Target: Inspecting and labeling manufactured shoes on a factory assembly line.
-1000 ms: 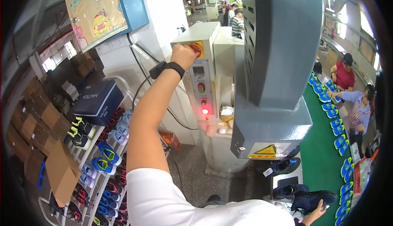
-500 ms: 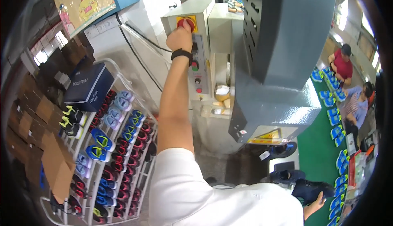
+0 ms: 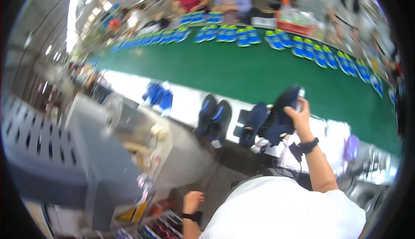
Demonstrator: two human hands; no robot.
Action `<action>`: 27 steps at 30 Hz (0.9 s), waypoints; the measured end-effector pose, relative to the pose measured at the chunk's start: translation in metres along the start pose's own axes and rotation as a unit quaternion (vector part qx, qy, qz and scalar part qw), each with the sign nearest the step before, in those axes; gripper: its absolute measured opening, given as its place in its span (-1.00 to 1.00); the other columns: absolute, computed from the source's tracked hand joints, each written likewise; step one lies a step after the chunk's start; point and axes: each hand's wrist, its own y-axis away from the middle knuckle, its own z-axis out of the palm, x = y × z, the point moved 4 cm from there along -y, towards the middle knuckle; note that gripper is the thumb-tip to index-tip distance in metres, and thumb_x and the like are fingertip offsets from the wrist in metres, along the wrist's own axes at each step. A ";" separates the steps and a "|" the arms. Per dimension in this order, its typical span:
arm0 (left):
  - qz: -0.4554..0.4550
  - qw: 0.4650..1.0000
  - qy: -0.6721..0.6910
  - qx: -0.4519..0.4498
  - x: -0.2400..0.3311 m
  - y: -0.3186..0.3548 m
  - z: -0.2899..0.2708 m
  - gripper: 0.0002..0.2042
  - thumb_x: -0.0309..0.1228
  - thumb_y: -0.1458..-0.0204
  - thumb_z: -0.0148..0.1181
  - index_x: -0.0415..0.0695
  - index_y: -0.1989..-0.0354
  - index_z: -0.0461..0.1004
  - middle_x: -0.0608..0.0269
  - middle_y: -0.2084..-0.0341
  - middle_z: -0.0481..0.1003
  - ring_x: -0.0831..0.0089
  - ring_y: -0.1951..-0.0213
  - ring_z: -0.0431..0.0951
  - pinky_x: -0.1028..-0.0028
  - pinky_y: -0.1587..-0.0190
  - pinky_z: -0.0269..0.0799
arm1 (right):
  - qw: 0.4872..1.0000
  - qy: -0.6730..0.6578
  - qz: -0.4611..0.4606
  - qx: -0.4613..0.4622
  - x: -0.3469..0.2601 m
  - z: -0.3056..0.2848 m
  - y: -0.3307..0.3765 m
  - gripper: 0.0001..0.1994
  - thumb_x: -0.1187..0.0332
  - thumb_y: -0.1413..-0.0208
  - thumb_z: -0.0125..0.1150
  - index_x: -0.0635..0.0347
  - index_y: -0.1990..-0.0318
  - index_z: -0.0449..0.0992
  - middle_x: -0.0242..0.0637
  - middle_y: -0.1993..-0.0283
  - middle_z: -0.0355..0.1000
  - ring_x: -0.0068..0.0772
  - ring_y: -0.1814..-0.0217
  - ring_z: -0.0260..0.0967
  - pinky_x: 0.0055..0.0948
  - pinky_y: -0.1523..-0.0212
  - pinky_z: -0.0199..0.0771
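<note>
Held at the edge of the green belt is a dark navy shoe [image 3: 279, 115], its side gripped by my right hand [image 3: 299, 115], thumb toward me. Just left of it stands another dark navy shoe [image 3: 255, 120] on the white ledge, close to the held one. My left hand [image 3: 193, 201] hangs low beside the grey machine, fingers curled, with nothing seen in it. A black band circles each wrist. Further left along the ledge are a pair of black shoes with blue trim [image 3: 215, 115] and some blue shoes [image 3: 158, 95]. The picture is slightly smeared.
The green conveyor belt [image 3: 173, 64] crosses ahead, with blue-and-lime shoes [image 3: 227, 33] along its far side. People sit or stand beyond it. A large grey machine [image 3: 86, 161] fills the lower left. At right lie white plastic wrapping [image 3: 330, 137] and a purple item [image 3: 351, 147].
The view has swung right toward the belt. My left hand has come off the red button on the control box and dropped low. My right hand still holds the dark shoe, now nearer mid-view.
</note>
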 end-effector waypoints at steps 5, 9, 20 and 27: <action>0.275 0.950 -0.052 -0.139 0.209 0.002 0.171 -0.79 -0.45 -0.06 0.11 -0.25 0.15 0.44 0.15 0.27 0.50 0.46 0.26 0.50 0.51 0.20 0.39 | 0.995 -0.041 0.044 -0.085 -0.024 -0.010 0.015 -0.30 0.26 0.31 0.41 0.30 -0.04 0.24 -0.12 0.04 0.31 -0.30 -0.02 0.27 -0.40 -0.07 0.25; 0.413 0.888 -0.107 -0.169 0.300 -0.023 0.242 -0.50 -0.41 0.08 0.25 -0.25 -0.06 0.28 0.04 0.08 0.38 0.27 0.01 0.38 0.38 -0.05 0.26 | 0.991 -0.057 0.060 -0.105 -0.017 -0.010 0.020 -0.30 0.25 0.31 0.41 0.32 -0.04 0.23 -0.08 0.02 0.29 -0.25 -0.08 0.24 -0.37 -0.13 0.19; 0.109 0.909 0.031 -0.401 0.311 -0.079 0.327 -0.47 -0.31 -0.06 0.15 -0.28 -0.16 0.17 0.23 0.04 0.34 0.52 0.02 0.32 0.51 -0.05 0.24 | 0.972 -0.096 0.108 -0.185 0.004 -0.014 -0.009 -0.15 0.17 0.28 0.48 0.23 -0.17 0.12 -0.15 0.01 0.21 -0.33 0.00 0.26 -0.36 0.04 0.34; 0.005 0.912 0.039 -0.408 0.304 -0.094 0.335 -0.56 -0.34 -0.10 0.10 -0.27 -0.12 0.23 0.27 0.09 0.37 0.56 0.06 0.34 0.53 0.00 0.27 | 0.976 -0.081 0.079 -0.184 0.011 0.010 -0.038 -0.15 0.22 0.26 0.45 0.23 -0.21 0.10 -0.10 -0.12 0.16 -0.23 -0.21 0.13 -0.31 -0.14 0.22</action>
